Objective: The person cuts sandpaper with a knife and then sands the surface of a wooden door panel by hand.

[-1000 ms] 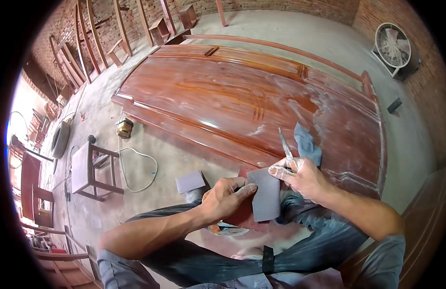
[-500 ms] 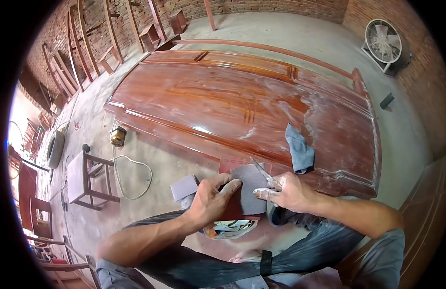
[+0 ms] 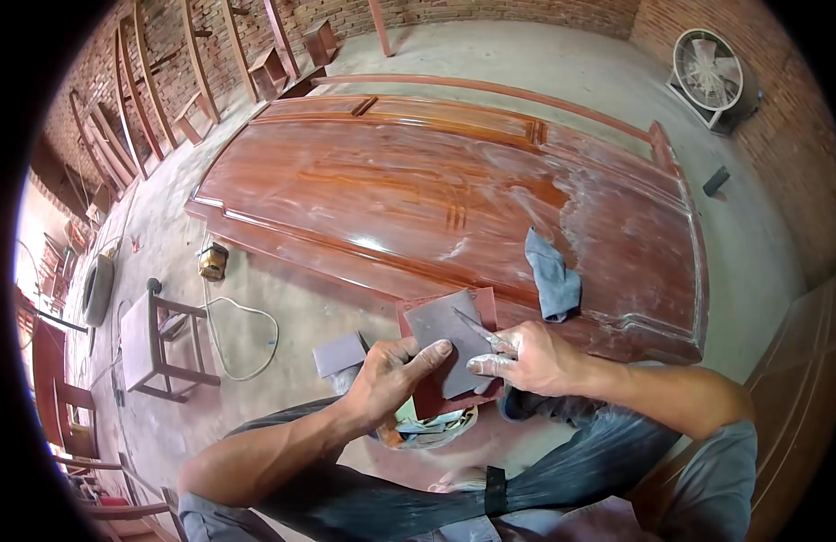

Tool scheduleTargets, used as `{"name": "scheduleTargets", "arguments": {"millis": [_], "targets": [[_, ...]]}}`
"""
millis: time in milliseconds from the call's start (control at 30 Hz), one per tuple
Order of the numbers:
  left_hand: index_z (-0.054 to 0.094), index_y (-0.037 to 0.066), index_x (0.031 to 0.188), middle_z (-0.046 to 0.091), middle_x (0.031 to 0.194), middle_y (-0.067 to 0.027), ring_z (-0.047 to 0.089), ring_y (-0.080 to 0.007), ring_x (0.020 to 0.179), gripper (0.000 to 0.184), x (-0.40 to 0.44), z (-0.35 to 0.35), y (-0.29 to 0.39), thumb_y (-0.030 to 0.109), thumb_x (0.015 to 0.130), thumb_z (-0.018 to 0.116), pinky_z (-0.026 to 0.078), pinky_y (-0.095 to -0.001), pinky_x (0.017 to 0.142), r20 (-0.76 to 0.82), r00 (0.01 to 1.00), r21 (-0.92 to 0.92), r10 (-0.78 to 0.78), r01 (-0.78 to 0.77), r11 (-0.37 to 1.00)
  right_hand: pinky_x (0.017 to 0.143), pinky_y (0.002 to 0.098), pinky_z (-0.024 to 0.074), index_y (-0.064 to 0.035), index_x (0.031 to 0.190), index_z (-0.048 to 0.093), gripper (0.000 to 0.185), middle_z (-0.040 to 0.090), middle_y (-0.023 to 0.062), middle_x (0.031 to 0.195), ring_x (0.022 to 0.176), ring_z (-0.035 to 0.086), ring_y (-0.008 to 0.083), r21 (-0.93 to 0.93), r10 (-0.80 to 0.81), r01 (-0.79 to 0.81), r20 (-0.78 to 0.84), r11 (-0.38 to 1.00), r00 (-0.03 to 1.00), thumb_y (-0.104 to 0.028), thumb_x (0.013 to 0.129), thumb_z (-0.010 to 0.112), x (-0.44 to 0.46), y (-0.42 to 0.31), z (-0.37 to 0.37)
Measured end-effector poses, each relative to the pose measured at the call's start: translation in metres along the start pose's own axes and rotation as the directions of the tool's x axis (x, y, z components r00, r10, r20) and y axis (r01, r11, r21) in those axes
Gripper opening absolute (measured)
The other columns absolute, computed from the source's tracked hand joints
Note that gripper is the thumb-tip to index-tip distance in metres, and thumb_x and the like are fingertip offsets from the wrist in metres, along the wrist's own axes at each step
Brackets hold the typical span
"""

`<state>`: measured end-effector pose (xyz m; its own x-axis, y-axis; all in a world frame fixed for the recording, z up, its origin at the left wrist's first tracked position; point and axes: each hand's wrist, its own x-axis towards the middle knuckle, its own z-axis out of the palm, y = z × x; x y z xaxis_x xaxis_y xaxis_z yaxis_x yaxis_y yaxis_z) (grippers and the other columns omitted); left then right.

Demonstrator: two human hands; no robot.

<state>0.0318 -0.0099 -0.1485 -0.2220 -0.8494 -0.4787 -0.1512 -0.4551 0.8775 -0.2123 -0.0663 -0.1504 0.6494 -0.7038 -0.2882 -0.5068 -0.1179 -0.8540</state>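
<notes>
My left hand point(image 3: 388, 378) pinches a grey sheet of sandpaper point(image 3: 443, 327) between thumb and fingers. Behind it a red-brown sheet with printed marks point(image 3: 482, 305), seemingly the backing of sandpaper, shows at the top and bottom. Powder-dusted, my right hand point(image 3: 540, 359) is closed around scissors point(image 3: 477, 329), whose pointed blades lie across the grey sheet's right side. The handles are mostly hidden by my fingers. Below the sheets stands a round container point(image 3: 436, 435) full of scraps. A light grey-purple block point(image 3: 340, 353) lies left of my left hand.
A large glossy wooden panel point(image 3: 364, 185) stretches ahead, with a blue cloth point(image 3: 554, 280) on its near right part. At left are a stool point(image 3: 147, 343), a cable point(image 3: 264, 312) and a small yellowish device point(image 3: 213, 261). A fan point(image 3: 709, 74) stands far right.
The grey sheet has tilted anticlockwise, and more of the red-brown sheet shows behind it. Both hands have shifted only slightly. The whole view has moved a little.
</notes>
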Motion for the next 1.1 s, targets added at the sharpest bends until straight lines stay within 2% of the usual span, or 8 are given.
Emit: {"name": "scheduleTargets", "arguments": {"millis": [167, 200, 333, 533, 733, 900, 1033, 1100], "targets": [[0.073, -0.003, 0.111, 0.071, 0.091, -0.0098, 0.061, -0.0153, 0.052, 0.057, 0.0, -0.002, 0.001, 0.053, 0.099, 0.067, 0.044, -0.0278, 0.029, 0.031, 0.999, 0.075, -0.026, 0.024, 0.997, 0.078, 0.0387, 0.0547, 0.0037, 0.104, 0.074, 0.045, 0.077, 0.0169, 0.087, 0.08, 0.072, 0.0243, 0.028, -0.032, 0.032, 0.01, 0.999, 0.999, -0.041, 0.1, 0.069, -0.007, -0.014, -0.002], [0.073, -0.003, 0.11, 0.072, 0.093, -0.0107, 0.067, -0.0182, 0.067, 0.054, -0.005, -0.004, 0.017, 0.049, 0.101, 0.065, 0.056, -0.0329, 0.046, 0.029, 0.98, 0.109, -0.197, 0.193, 0.975, 0.081, 0.0394, 0.055, 0.0056, 0.112, 0.065, 0.044, 0.077, 0.0163, 0.092, 0.084, 0.073, 0.024, 0.024, -0.016, 0.014, 0.088, 1.0, 0.996, -0.038, 0.106, 0.06, -0.01, -0.025, -0.008], [0.061, 0.0, 0.128, 0.065, 0.125, -0.01, 0.061, -0.0202, 0.118, 0.034, 0.012, -0.006, 0.009, 0.024, 0.105, 0.064, 0.046, -0.0361, 0.112, -0.071, 0.992, -0.619, -0.1, 0.035, 0.785, 0.081, 0.0401, 0.0531, 0.0019, 0.121, 0.049, 0.027, 0.073, 0.0137, 0.092, 0.083, 0.069, 0.0224, 0.206, -0.061, 0.07, -0.048, 0.976, 0.997, -0.023, 0.112, 0.042, -0.014, -0.014, -0.005], [0.06, 0.002, 0.129, 0.064, 0.125, -0.0057, 0.058, -0.0195, 0.12, 0.032, 0.027, -0.022, -0.001, 0.023, 0.104, 0.064, 0.039, -0.037, 0.117, -0.11, 0.993, -0.754, -0.04, -0.057, 0.654, 0.072, 0.0364, 0.0506, -0.0007, 0.109, 0.055, 0.02, 0.069, 0.0096, 0.075, 0.068, 0.063, 0.0177, 0.163, 0.032, -0.032, 0.004, 0.986, 0.999, -0.017, 0.111, 0.042, -0.018, -0.012, -0.005], [0.062, 0.002, 0.126, 0.065, 0.121, -0.0048, 0.059, -0.0195, 0.118, 0.031, 0.026, -0.02, -0.002, 0.024, 0.104, 0.065, 0.04, -0.0383, 0.115, -0.117, 0.993, -0.733, 0.007, -0.091, 0.674, 0.043, 0.0245, 0.0387, -0.0009, 0.117, 0.055, 0.026, 0.066, 0.0056, 0.074, 0.045, 0.045, 0.0062, 0.265, 0.114, -0.12, 0.039, 0.957, 0.993, -0.024, 0.112, 0.044, -0.015, -0.016, -0.005], [0.065, -0.003, 0.123, 0.068, 0.122, -0.0098, 0.062, -0.021, 0.114, 0.038, 0.021, -0.01, -0.009, 0.03, 0.104, 0.066, 0.048, -0.0387, 0.106, -0.037, 0.999, -0.608, -0.035, 0.005, 0.794, 0.051, 0.0268, 0.044, 0.001, 0.115, 0.055, 0.023, 0.068, 0.0074, 0.073, 0.05, 0.051, 0.0092, 0.16, -0.022, 0.034, -0.08, 0.986, 0.997, -0.02, 0.111, 0.048, -0.012, -0.011, 0.001], [0.074, -0.003, 0.114, 0.072, 0.112, -0.0119, 0.063, -0.0184, 0.106, 0.051, -0.001, 0.0, 0.015, 0.046, 0.101, 0.069, 0.049, -0.0361, 0.096, 0.022, 0.987, -0.133, -0.159, 0.16, 0.978, 0.063, 0.0366, 0.0522, 0.0017, 0.109, 0.058, 0.022, 0.073, 0.0126, 0.074, 0.061, 0.065, 0.0213, 0.077, -0.101, 0.114, -0.16, 0.991, 0.982, -0.019, 0.108, 0.054, -0.01, -0.003, 0.004], [0.075, -0.002, 0.114, 0.073, 0.107, -0.0127, 0.065, -0.0196, 0.101, 0.058, 0.003, 0.001, -0.002, 0.053, 0.099, 0.068, 0.05, -0.0357, 0.091, 0.073, 0.992, -0.113, -0.104, 0.111, 0.987, 0.063, 0.0366, 0.0518, 0.0012, 0.107, 0.058, 0.022, 0.073, 0.0122, 0.074, 0.061, 0.065, 0.02, 0.024, -0.115, 0.119, -0.115, 0.993, 0.987, -0.02, 0.108, 0.054, -0.014, -0.009, -0.002]]}}
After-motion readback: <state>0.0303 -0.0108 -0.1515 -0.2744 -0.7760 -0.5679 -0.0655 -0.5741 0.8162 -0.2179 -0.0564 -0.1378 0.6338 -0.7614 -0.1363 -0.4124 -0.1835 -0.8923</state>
